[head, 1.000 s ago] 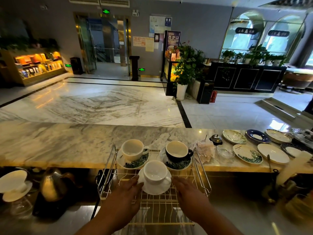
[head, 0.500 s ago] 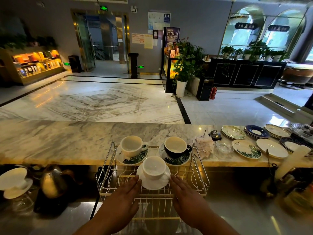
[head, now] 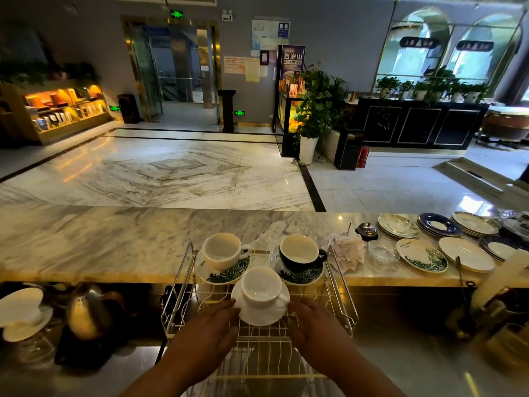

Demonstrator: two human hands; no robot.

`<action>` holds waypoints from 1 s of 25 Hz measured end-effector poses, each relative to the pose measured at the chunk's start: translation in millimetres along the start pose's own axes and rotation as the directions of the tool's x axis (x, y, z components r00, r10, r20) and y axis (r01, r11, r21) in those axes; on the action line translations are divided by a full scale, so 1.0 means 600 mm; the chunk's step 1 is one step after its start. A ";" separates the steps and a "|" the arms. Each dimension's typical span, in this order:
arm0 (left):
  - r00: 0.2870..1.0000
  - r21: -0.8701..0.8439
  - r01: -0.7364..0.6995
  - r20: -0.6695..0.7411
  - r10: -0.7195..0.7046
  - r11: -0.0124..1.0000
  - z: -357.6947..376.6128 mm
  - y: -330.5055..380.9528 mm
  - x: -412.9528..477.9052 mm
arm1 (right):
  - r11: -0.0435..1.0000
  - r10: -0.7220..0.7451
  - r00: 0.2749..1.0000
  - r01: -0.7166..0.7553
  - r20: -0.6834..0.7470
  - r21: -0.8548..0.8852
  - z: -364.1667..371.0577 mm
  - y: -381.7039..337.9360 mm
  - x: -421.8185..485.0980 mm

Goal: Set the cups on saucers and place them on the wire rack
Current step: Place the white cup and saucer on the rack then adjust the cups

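A white cup (head: 262, 287) stands on a white saucer (head: 257, 318) at the front middle of the wire rack (head: 340, 293). My left hand (head: 206, 330) touches the saucer's left rim with its fingertips. My right hand (head: 317, 325) touches the right rim, so the saucer is held between both hands. Behind it on the rack, a second white cup (head: 221, 250) sits on a leaf-patterned saucer (head: 226, 275). To its right, a black cup (head: 299, 255) sits on another leaf-patterned saucer (head: 300, 277).
On the marble counter (head: 100, 242) to the right lie several loose saucers (head: 422, 259), a glass ashtray (head: 382, 250), a bell (head: 366, 230) and paper slips (head: 343, 250). A metal kettle (head: 88, 310) and a white dripper (head: 21, 310) stand at lower left.
Both hands stay at the white saucer's rim on the rack. The view has shifted slightly; the cups have not visibly moved.
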State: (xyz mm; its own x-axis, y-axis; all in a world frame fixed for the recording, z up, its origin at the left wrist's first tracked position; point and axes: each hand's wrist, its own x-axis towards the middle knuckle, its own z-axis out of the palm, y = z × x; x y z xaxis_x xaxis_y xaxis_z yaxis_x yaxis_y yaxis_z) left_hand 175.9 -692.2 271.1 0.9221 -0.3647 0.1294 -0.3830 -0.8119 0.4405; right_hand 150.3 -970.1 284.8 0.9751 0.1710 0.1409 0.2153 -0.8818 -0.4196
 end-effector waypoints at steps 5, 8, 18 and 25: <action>0.983 -0.193 0.153 -0.069 -0.169 0.969 -0.015 0.027 0.049 | 0.987 0.100 0.992 -0.090 -0.074 0.136 0.006 -0.023 0.029; 0.973 -0.212 0.186 -0.093 -0.209 0.959 -0.018 0.035 0.067 | 0.990 0.083 0.994 -0.073 -0.076 0.122 0.011 -0.036 0.035; 0.967 -0.342 0.203 -0.078 -0.243 0.918 -0.006 0.032 0.085 | 0.953 0.132 0.987 -0.100 -0.093 0.286 -0.011 -0.039 0.063; 0.972 -0.364 0.213 -0.018 -0.236 0.907 -0.008 0.019 0.097 | 0.977 0.126 0.987 -0.107 -0.099 0.184 0.005 -0.047 0.049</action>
State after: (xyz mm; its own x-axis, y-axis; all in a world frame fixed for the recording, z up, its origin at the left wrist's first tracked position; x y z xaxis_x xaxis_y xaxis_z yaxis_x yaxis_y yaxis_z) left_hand 225.5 -720.8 287.8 0.9872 -0.1548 0.0381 -0.1305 -0.6476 0.7507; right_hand 173.3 -938.8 298.3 0.9845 0.0138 0.1750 0.1160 -0.7991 -0.5899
